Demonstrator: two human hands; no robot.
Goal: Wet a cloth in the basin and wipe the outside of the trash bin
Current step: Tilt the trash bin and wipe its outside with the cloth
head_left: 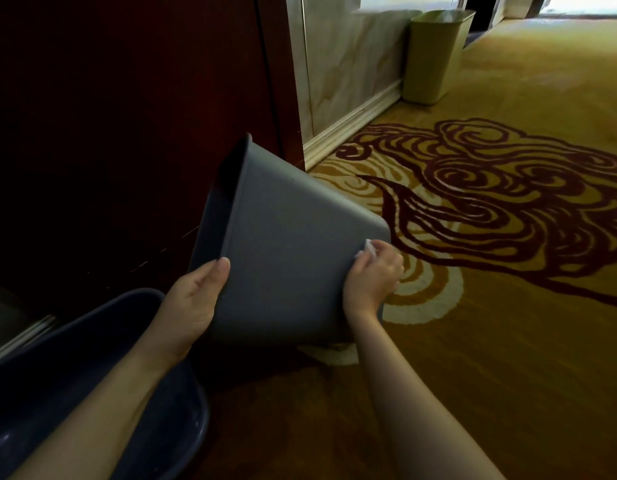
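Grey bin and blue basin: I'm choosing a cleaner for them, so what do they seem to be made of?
The grey bin looks like moulded plastic with a matt finish: smooth seamless walls, rounded corners, a thin rim, no shine. The blue basin is probably plastic too, glossier: small highlights glint on its inner wall.

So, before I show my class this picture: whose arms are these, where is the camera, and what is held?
There is no machine here: the camera sits on a person's head and looks down, so both bare arms are the wearer's. The left hand holds the tilted grey trash bin near its rim. The right hand pinches a small white cloth against the bin near its base. A dark blue basin sits at lower left. The floor is patterned carpet, and a beige bin stands by the wall.
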